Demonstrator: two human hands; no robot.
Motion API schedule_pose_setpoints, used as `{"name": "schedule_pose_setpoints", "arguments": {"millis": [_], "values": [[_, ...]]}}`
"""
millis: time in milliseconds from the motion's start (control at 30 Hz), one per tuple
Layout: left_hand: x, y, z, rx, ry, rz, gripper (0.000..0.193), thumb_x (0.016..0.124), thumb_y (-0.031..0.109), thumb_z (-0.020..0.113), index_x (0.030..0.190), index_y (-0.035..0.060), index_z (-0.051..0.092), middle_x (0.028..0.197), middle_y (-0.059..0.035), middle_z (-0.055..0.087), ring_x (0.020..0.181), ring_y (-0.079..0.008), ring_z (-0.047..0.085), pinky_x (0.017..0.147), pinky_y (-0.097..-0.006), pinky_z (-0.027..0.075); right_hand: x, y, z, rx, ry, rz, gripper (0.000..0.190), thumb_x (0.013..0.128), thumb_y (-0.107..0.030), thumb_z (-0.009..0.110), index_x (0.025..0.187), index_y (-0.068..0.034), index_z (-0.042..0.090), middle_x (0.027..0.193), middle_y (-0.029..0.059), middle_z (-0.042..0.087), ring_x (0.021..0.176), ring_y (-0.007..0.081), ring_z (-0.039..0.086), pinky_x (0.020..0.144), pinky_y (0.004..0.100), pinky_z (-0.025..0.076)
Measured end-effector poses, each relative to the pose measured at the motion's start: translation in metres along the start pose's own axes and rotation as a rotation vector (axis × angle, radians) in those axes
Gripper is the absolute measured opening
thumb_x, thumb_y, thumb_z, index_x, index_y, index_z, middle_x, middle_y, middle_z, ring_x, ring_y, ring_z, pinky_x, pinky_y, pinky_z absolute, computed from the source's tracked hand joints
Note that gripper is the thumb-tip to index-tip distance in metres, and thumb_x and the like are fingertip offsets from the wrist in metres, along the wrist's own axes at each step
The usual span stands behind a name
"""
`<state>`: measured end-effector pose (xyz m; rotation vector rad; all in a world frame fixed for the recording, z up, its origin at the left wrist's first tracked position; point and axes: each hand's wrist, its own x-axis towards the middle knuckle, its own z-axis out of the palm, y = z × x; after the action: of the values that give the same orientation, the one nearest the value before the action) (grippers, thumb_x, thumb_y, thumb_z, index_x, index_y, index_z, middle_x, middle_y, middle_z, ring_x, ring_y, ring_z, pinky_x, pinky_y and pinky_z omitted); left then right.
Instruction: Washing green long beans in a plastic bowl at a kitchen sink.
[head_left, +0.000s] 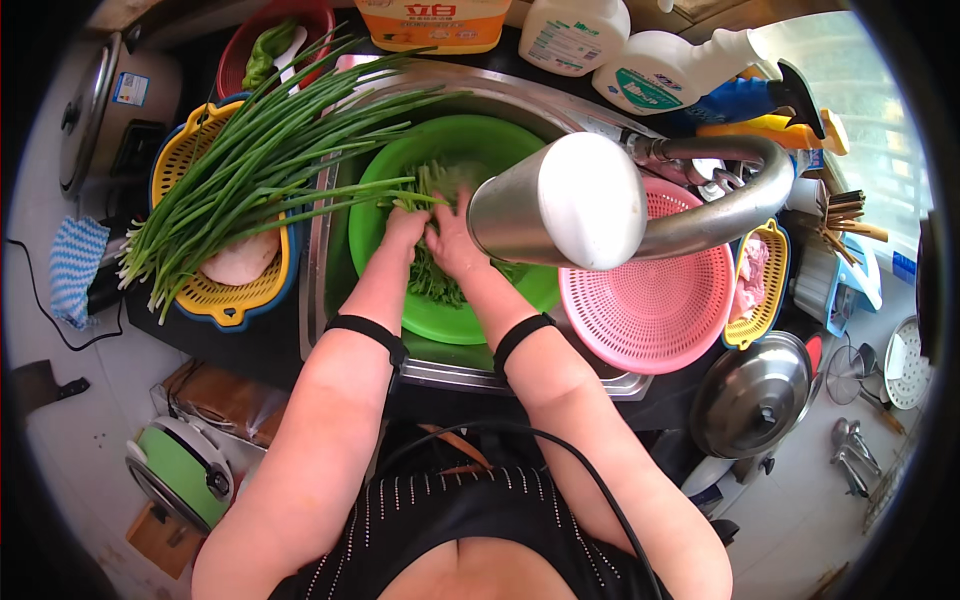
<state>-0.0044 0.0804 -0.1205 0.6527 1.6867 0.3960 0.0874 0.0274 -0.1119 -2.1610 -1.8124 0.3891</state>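
Note:
A green plastic basin (465, 322) sits in the stainless steel sink (319, 225), with leafy green vegetables (435, 281) inside it. My left hand (407, 227) is closed on a bunch of their stems in the basin. Right beside it, my right hand (456, 244) touches the same greens, fingers pointing away and partly blurred; whether it grips any is unclear. Long green onions (262, 172) lie across a yellow colander (225, 311) at the left, their tips reaching over the basin. A pale, rounded food item (241, 259) rests under them. The faucet (555, 202) hides part of the basin.
A pink colander (645, 300) stands right of the basin, beside a yellow basket (776, 277) holding raw meat (752, 274). White cleaner bottles (574, 37) line the back. A red basket (229, 67) with a green pepper (268, 56) is back left. A metal lid (739, 405) lies right.

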Motion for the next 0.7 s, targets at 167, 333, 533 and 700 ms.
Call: {"name": "schedule_pose_setpoints", "arguments": {"millis": [167, 333, 533, 700], "values": [[0.017, -0.007, -0.013, 0.056, -0.046, 0.014, 0.038, 0.072, 0.005, 0.059, 0.109, -0.0036, 0.053, 0.103, -0.0145, 0.061, 0.092, -0.0257, 0.059, 0.076, -0.0359, 0.045, 0.035, 0.022, -0.07, -0.063, -0.275, -0.203, 0.05, 0.082, -0.041, 0.049, 0.124, -0.014, 0.045, 0.13, 0.0156, 0.039, 0.119, 0.0375, 0.037, 0.098, 0.0509, 0.03], [0.002, 0.005, 0.004, -0.061, -0.128, -0.039, 0.06, 0.085, 0.042, 0.051, 0.125, -0.0028, 0.044, 0.125, -0.0193, 0.048, 0.114, -0.0279, 0.047, 0.092, -0.0358, 0.037, 0.012, -0.01, -0.012, -0.034, -0.288, -0.083, 0.055, 0.079, -0.038, 0.055, 0.128, -0.016, 0.041, 0.127, 0.0171, 0.041, 0.121, 0.0347, 0.035, 0.097, 0.0494, 0.033], [0.025, -0.02, -0.024, 0.389, -0.076, 0.084, 0.06, 0.088, 0.047, 0.037, 0.119, -0.0028, 0.047, 0.123, -0.0269, 0.046, 0.111, -0.0397, 0.047, 0.092, -0.0429, 0.037, 0.031, 0.055, -0.003, -0.04, -0.345, 0.09, 0.053, 0.077, -0.031, 0.058, 0.125, -0.014, 0.043, 0.123, 0.0192, 0.044, 0.117, 0.035, 0.04, 0.094, 0.0484, 0.036], [-0.023, 0.013, -0.021, 0.934, 0.072, 0.368, 0.033, 0.088, 0.027, 0.042, 0.099, -0.001, 0.053, 0.105, -0.0261, 0.054, 0.092, -0.042, 0.055, 0.081, -0.0487, 0.044, 0.013, 0.007, -0.01, -0.124, -0.463, -0.199, 0.057, 0.077, -0.031, 0.056, 0.129, -0.016, 0.039, 0.126, 0.018, 0.042, 0.118, 0.0367, 0.04, 0.097, 0.0462, 0.035]]}}
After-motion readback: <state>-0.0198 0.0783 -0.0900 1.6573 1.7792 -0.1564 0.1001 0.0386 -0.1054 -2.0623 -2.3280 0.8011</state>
